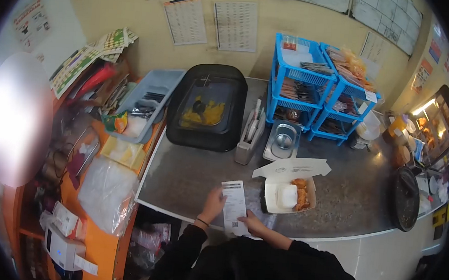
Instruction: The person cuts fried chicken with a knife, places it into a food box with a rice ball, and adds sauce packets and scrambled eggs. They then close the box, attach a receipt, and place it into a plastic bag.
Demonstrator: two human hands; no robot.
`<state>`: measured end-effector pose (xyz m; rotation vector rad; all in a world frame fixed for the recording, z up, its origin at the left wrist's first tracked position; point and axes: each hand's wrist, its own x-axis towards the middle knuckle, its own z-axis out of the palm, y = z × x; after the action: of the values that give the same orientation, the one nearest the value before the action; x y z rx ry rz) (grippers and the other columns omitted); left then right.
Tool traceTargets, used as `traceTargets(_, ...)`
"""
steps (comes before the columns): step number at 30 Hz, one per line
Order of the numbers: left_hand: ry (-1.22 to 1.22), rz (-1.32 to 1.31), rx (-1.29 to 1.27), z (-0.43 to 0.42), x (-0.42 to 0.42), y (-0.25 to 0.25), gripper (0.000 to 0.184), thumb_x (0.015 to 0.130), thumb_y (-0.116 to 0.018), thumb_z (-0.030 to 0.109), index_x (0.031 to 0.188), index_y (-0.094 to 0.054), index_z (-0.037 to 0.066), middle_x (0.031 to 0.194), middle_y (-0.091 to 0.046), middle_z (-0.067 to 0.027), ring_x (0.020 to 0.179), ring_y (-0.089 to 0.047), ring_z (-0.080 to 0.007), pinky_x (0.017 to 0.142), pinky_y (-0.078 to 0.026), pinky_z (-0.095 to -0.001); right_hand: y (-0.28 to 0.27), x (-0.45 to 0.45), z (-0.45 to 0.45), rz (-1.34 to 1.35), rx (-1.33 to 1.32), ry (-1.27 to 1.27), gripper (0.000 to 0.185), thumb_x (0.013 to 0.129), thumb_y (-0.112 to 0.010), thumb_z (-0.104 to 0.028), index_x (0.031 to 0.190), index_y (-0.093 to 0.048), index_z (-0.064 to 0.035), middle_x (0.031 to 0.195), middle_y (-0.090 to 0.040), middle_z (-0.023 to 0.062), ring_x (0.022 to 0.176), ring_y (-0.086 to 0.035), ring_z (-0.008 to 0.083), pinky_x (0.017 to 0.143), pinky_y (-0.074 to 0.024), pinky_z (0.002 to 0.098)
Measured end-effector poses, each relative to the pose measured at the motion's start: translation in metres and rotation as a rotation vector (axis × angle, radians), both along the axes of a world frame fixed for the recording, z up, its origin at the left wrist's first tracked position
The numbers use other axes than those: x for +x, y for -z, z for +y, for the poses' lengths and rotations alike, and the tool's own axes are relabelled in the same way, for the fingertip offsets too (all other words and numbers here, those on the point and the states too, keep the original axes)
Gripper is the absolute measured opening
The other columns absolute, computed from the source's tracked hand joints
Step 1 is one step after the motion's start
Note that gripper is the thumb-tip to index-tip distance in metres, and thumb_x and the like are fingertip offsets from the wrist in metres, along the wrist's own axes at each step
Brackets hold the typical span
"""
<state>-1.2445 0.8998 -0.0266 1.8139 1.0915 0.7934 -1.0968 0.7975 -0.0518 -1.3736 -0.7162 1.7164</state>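
Observation:
A long white printed receipt (234, 206) is held near the counter's front edge. My left hand (213, 204) grips its left side near the top. My right hand (253, 222) pinches its right edge lower down, beside a small square code. Just to the right, an open white takeaway box (314, 197) rests on the dark counter with its lid folded back. Inside it lie white rice (286, 196) and orange-brown fried pieces (302, 194).
Behind are a black lidded tray (176, 121) with yellow food, a grey holder (244, 153), a metal container (282, 141) and blue basket racks (304, 75). A dark round object (405, 198) stands right. An orange shelf (104, 243) with a printer (62, 248) is left.

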Motion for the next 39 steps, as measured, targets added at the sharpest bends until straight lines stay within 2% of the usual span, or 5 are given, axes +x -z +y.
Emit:
traceTargets(12,0.050,0.611,0.500,0.085,0.027,0.011,0.031,0.082,-0.047,0.024,0.113,-0.053,0.022,0.126,-0.034,-0.0149,0.119,-0.027,-0.0298,0.093,-0.014,-0.0618,-0.106,0.087,-0.060,-0.016,-0.067,-0.240,0.025,0.087,-0.050,-0.017,0.109,-0.047,-0.0050,0.090,-0.056,0.0024,0.085,-0.052,0.0083,0.075,-0.0406,0.0219)
traceTargets(18,0.027,0.569,0.460,0.105,0.041,0.003,0.032,0.081,-0.050,0.021,0.112,-0.053,0.022,0.121,-0.037,-0.0144,0.118,-0.028,-0.0303,0.092,-0.015,-0.0619,-0.162,0.097,-0.038,0.001,0.012,-0.147,0.022,0.086,-0.051,-0.017,0.105,-0.051,-0.0052,0.089,-0.059,0.0029,0.083,-0.054,0.0102,0.073,-0.0423,0.0237)
traceTargets(29,-0.280,0.195,0.433,0.060,0.042,-0.051,0.031,0.076,-0.056,0.014,0.106,-0.053,0.006,0.114,-0.042,-0.0141,0.108,-0.036,-0.0301,0.094,-0.021,-0.0453,-0.213,0.276,0.197,-1.574,0.923,0.353,0.009,0.070,-0.052,-0.003,0.075,-0.059,-0.0001,0.076,-0.057,0.0155,0.073,-0.055,0.0318,0.064,-0.0442,0.0399)
traceTargets(33,-0.439,0.108,0.367,0.022,0.052,-0.057,0.030,0.076,-0.054,0.011,0.105,-0.052,0.003,0.111,-0.042,-0.0151,0.107,-0.038,-0.0302,0.093,-0.027,-0.0411,-0.200,0.308,0.241,-1.791,0.804,-0.200,0.011,0.065,-0.055,-0.005,0.073,-0.061,-0.0025,0.078,-0.058,0.0136,0.078,-0.056,0.0307,0.069,-0.0468,0.0391)
traceTargets(39,-0.677,0.047,0.324,-0.050,0.085,-0.047,0.026,0.076,-0.054,0.004,0.102,-0.052,0.001,0.107,-0.045,-0.0145,0.104,-0.043,-0.0288,0.089,-0.033,-0.0357,-0.219,0.304,0.254,-1.660,0.593,-0.256,0.021,0.056,-0.066,-0.008,0.075,-0.061,-0.0003,0.082,-0.060,0.0199,0.079,-0.058,0.0347,0.070,-0.0476,0.0410)
